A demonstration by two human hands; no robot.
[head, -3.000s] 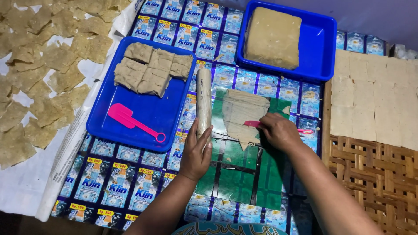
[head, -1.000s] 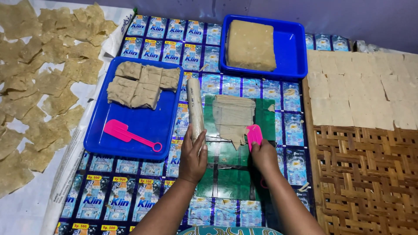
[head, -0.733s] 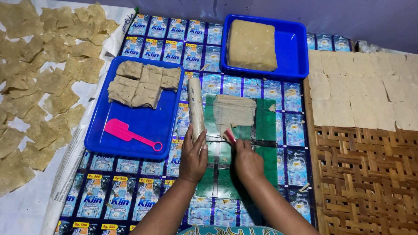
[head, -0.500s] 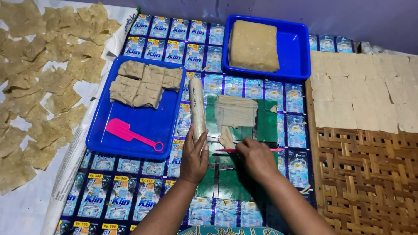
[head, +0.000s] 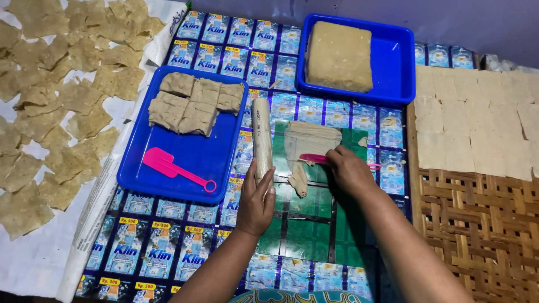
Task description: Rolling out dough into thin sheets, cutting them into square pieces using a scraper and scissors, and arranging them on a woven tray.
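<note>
Two hands | left hand [head: 256, 197] still grips roller [head: 261, 139] | right hand [head: 349, 170], apparently pinching pink scraper [head: 312, 159], moved up dough sheet [head: 310, 145]

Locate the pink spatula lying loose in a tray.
The pink spatula lies in the left blue tray, in front of the dough pieces, left of the left hand.

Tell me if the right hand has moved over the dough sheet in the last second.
Yes. The right hand with the pink scraper moved up the dough sheet, toward the blue tray.

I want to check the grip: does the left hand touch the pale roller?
Touching. The head view shows the left hand with fingers wrapped around the lower end of the pale roller.
</note>
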